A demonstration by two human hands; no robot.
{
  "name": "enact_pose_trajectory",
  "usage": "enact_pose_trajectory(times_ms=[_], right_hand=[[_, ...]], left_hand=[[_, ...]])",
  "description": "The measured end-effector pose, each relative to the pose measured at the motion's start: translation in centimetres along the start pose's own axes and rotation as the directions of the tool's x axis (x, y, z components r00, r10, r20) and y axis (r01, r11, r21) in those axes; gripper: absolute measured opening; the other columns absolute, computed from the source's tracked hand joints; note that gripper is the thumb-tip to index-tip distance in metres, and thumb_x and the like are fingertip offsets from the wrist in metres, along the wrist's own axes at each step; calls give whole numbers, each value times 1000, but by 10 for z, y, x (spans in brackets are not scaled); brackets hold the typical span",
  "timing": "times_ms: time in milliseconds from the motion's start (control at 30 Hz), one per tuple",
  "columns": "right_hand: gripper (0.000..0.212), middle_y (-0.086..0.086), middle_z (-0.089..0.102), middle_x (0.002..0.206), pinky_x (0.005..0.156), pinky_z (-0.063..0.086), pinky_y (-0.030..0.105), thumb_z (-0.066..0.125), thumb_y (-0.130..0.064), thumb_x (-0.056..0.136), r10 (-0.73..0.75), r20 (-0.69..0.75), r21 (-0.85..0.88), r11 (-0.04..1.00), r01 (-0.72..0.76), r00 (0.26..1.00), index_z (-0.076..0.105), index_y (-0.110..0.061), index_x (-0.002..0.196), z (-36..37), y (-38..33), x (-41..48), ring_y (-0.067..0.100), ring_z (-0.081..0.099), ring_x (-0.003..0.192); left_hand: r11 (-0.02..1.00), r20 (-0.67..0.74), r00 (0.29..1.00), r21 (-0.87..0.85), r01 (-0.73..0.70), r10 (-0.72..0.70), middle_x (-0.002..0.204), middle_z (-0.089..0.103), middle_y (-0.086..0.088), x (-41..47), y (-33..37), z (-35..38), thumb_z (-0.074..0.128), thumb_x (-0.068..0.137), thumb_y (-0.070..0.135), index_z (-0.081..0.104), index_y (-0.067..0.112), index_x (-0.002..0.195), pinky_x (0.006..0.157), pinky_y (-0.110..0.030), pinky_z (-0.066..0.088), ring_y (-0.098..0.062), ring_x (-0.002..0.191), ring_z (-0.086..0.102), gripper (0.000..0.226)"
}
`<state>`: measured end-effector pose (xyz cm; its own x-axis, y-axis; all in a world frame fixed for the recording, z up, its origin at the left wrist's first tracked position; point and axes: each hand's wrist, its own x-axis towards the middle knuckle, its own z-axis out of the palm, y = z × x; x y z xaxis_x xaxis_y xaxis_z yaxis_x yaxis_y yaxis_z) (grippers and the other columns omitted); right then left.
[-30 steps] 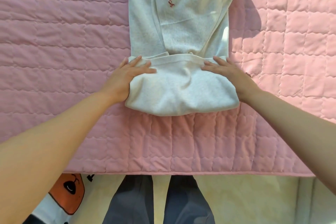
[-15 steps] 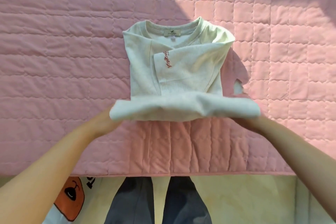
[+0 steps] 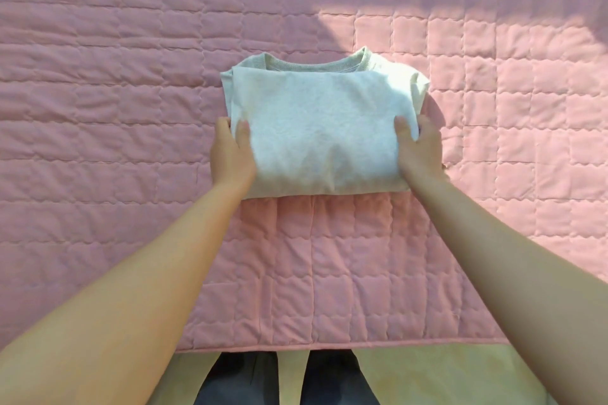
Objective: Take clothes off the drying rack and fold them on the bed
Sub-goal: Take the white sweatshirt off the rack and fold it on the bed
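Pale sweatshirt [image 3: 324, 128], folded into a compact rectangle, flat on the pink quilted bed cover [image 3: 98, 108], about midway between left and right. Ribbed collar [image 3: 316, 67] at the far edge, smooth folded side facing up, near edge a straight fold. Held at both sides toward the near end. Left hand [image 3: 230, 154] curled round the left edge, thumb on top of the fabric, fingers wrapped against the side (how far under the cloth, cannot tell). Right hand [image 3: 418, 151] curled round the right edge in the same way, thumb on top. Sunlight across the far right part of the cover and the garment's right shoulder, shade over the left. Nearest of all, past the cover's hem, dark trousers [image 3: 329, 381] above a pale floor [image 3: 427, 368].
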<state>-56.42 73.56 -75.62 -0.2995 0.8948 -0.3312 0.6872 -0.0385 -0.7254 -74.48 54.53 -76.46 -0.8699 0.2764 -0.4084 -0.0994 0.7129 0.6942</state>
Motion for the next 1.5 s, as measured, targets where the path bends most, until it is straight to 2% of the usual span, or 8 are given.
enact_pose_trajectory(times_ms=[233, 333, 433, 567, 667, 967, 1233, 1500], right_hand=[[22, -13, 43, 74, 68, 31, 24, 44, -31, 101, -222, -194, 30, 972, 232, 956, 47, -15, 87, 1, -12, 9, 3, 37, 69], [31, -3, 55, 97, 77, 38, 28, 42, -35, 96, -80, -139, 8, 997, 81, 987, 51, -10, 114, 8, -4, 22, 7, 50, 80], [49, 7, 45, 140, 109, 31, 39, 42, -37, 99, -377, -177, -294, 902, 317, 909, 39, -12, 141, 13, -5, 18, 23, 44, 129], [54, -2, 10, 162, 118, 5, 44, 32, -47, 99, -580, 292, -577, 527, 624, 760, 20, -36, 151, 47, -14, -1, 21, 8, 149], [58, -9, -6, 162, 119, -1, 49, 22, -63, 96, -362, 400, -690, 486, 537, 842, 2, -50, 149, 58, 7, 16, 19, -6, 149], [78, 4, -14, 161, 118, 4, 45, 35, -70, 89, -89, 158, -630, 758, 170, 983, -1, -41, 152, 44, 3, 26, 25, -9, 149], [91, 4, 53, 129, 101, 44, 38, 77, -53, 65, 433, -112, 73, 901, -427, 894, 37, -13, 136, 29, -10, 23, 24, 54, 117], [40, -5, 61, 107, 83, 47, 25, 60, -33, 94, 321, 32, 132, 937, -323, 946, 57, -13, 127, 8, -33, -4, 14, 59, 97]], left_hand=[[979, -154, 971, -61, -192, 181, 70, 49, 12, 3, 13, -3, 33, 104, 35, 45, 17, 99, 57, -31, 27, -10, 63, 48, 22], [1000, -23, 999, -7, -28, 28, 90, 56, 5, 28, -2, 2, 43, 101, 34, 51, 15, 107, 64, -26, 29, -23, 89, 58, 22], [984, -126, 990, 170, -48, 70, 127, 51, -5, 34, -1, 2, 50, 95, 37, 44, 19, 132, 94, -31, 34, -27, 121, 46, 42], [565, 246, 738, 507, -651, 628, 161, 16, -1, 20, 8, 27, 35, 97, 52, 24, 37, 150, 117, -46, 9, -23, 148, 15, 57], [378, 500, 695, 595, -709, 517, 163, -4, 1, 29, -21, 41, 23, 95, 67, 9, 45, 151, 118, -47, -10, -22, 149, -7, 63], [684, 363, 875, 552, -478, 319, 160, -22, -1, 25, -22, 20, 40, 90, 66, 6, 49, 150, 119, -48, -3, -22, 147, -18, 71], [944, 69, 945, -63, 325, -321, 136, 44, -8, 35, 5, 17, 71, 79, 46, 37, 13, 134, 106, -42, 39, -29, 124, 47, 73], [969, 210, 960, -122, 216, -188, 120, 57, -5, 18, 14, -10, 40, 102, 31, 49, 7, 123, 82, -26, 39, -20, 102, 53, 33]])
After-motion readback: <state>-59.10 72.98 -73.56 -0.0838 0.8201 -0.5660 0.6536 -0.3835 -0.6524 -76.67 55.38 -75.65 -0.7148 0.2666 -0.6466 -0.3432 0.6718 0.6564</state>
